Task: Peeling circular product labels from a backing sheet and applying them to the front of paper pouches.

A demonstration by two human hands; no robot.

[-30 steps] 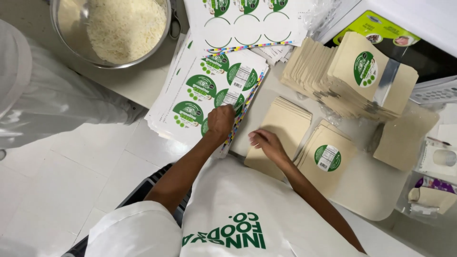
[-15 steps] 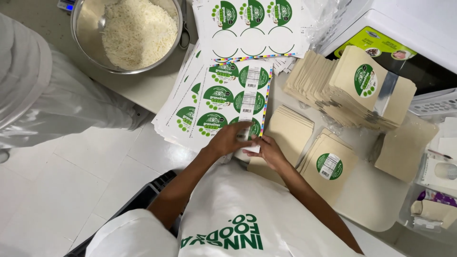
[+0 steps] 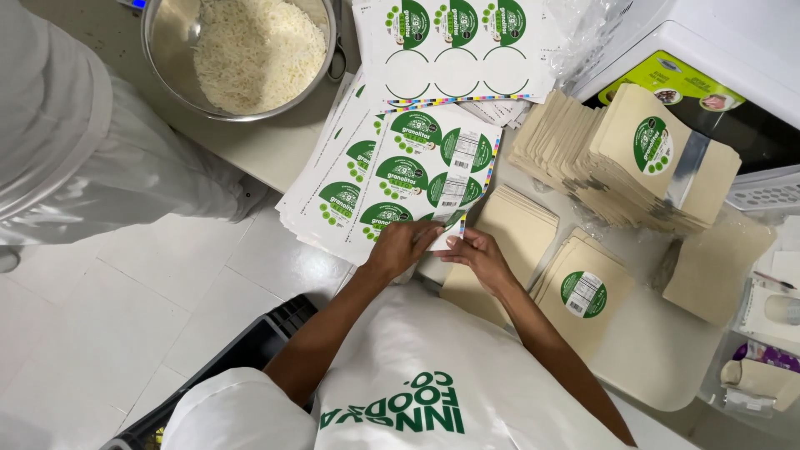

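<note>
Head view: at frame centre, the left hand point(image 3: 402, 247) and right hand point(image 3: 477, 252) pinch a green round sticker point(image 3: 440, 223). It sits at the lower edge of the label sheets point(image 3: 392, 175), beside tan pouches point(image 3: 517, 229) on the tabletop point(image 3: 658, 358).

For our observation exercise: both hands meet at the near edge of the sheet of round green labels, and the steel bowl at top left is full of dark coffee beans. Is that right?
Not quite. In the head view the steel bowl holds white shredded flakes, not dark beans. The rest stands: the left hand and right hand meet at the near edge of the label sheet.
</note>
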